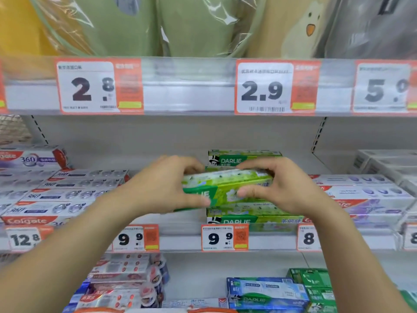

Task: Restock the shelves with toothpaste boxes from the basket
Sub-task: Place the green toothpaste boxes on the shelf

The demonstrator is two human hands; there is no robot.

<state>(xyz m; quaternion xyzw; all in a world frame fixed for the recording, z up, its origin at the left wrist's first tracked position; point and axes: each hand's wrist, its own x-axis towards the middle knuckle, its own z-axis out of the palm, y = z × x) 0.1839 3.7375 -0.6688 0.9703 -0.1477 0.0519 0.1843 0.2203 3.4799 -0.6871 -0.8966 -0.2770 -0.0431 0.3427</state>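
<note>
A green Darlie toothpaste box (225,188) is held level over the middle shelf (180,240). My left hand (167,188) grips its left end, thumb below and fingers over the top. My right hand (277,186) grips its right end the same way. Just beneath it lies another green Darlie box (255,216) at the shelf's front, and a further Darlie box (246,157) stands behind. The basket is out of view.
Stacked white Colgate 360 boxes (56,195) fill the shelf to the left, and more Colgate boxes (365,199) lie to the right. A bare gap of shelf sits left of the Darlie stack. Packaged cups (135,26) stand above; mixed toothpaste boxes (266,290) below.
</note>
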